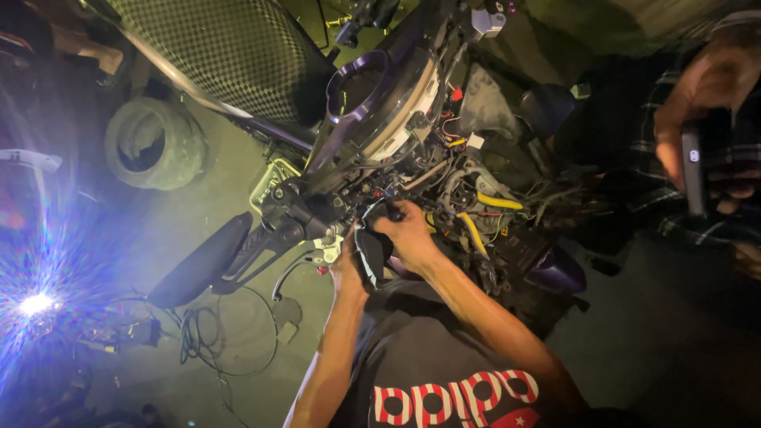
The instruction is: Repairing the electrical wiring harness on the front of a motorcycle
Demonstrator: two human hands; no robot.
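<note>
I look down on a stripped scooter front point(396, 127) with its purple headlight housing point(372, 95) and exposed wiring point(468, 198). My right hand point(408, 234) reaches into the wire bundle just below the handlebar, fingers closed on a small dark part. My left hand point(349, 265) sits right beside it, gripping a black cover piece point(371, 254) near the left handlebar grip point(261, 242). Yellow connectors point(495, 202) lie just right of my hands.
Another person's hand point(697, 103) holds a phone point(694, 170) at the right. A tyre point(151, 143) lies on the floor at left. A bright work light point(36, 305) glares at lower left. Loose cables point(214, 333) trail over the concrete floor.
</note>
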